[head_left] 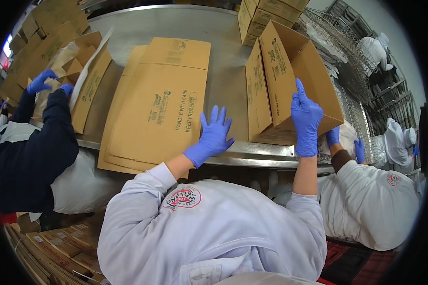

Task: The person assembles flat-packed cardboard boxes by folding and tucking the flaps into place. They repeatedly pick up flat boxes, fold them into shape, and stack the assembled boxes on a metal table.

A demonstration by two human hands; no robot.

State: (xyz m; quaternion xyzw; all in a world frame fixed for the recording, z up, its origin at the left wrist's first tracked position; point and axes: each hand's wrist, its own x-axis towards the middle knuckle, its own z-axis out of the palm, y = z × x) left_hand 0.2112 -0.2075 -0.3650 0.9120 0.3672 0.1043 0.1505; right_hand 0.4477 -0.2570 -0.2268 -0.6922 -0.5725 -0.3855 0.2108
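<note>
Stainless steel forms the long worktable [223, 66] that fills the upper middle of the frame, with wire racks [352, 52] along its right side and stacked cartons [261, 14] at the top.

At right of centre stands an erected cardboard box [280, 71], tipped so its open mouth faces the upper right. The right hand [306, 118], in a blue glove, lies flat against the box's near side panel with fingers straight and pointing up; it presses the panel and does not close round anything.

The left hand [214, 135], also blue-gloved, is spread wide open with fingers fanned. It hovers at the right edge of the stack of flattened cartons [157, 104] in the middle of the frame; whether it touches them cannot be told. It holds nothing.

At the left edge of the frame a person in a dark sleeve [43, 137] has both gloved hands in another open carton [83, 71]. At lower right a person in a white coat [371, 199] reaches gloved hands toward the table edge, just beside the erected box. More flat cartons [57, 247] lie in the lower left corner.
</note>
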